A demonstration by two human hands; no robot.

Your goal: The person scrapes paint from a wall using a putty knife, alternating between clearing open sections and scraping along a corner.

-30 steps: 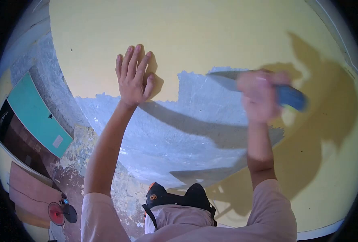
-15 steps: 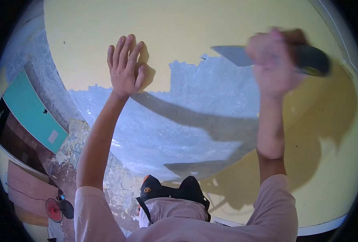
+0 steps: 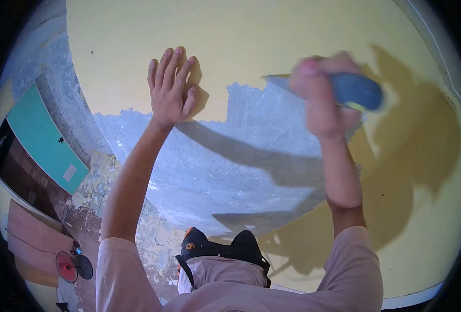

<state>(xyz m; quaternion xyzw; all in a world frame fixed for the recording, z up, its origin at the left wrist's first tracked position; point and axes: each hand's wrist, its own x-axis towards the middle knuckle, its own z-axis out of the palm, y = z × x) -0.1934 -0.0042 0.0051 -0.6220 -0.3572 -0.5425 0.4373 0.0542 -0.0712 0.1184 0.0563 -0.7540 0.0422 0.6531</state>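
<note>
My left hand (image 3: 169, 99) lies flat on the yellow painted wall (image 3: 272, 31), fingers stretched upward, just above the ragged paint edge. In my right hand (image 3: 321, 88) is a scraper (image 3: 358, 89), wrapped by the fingers and blurred by motion. Its dark, thick handle end sticks out to the right, and the thin blade points left, with its tip at the border between the paint and the bare grey patch (image 3: 241, 151). Part of the blade and handle is hidden by the fingers. Shadows of both arms fall across the wall.
A turquoise door (image 3: 48, 140) stands open at the left. Below it a pedestal fan (image 3: 66, 267) is near a pinkish panel (image 3: 35, 234). Flaked paint and debris mark the floor (image 3: 155, 234). A black bag or pouch (image 3: 222, 248) sits at my waist.
My right hand has moved left and slightly down with the scraper, its blade shifting toward the paint edge. My left hand remains flat on the wall; the view has shifted slightly.
</note>
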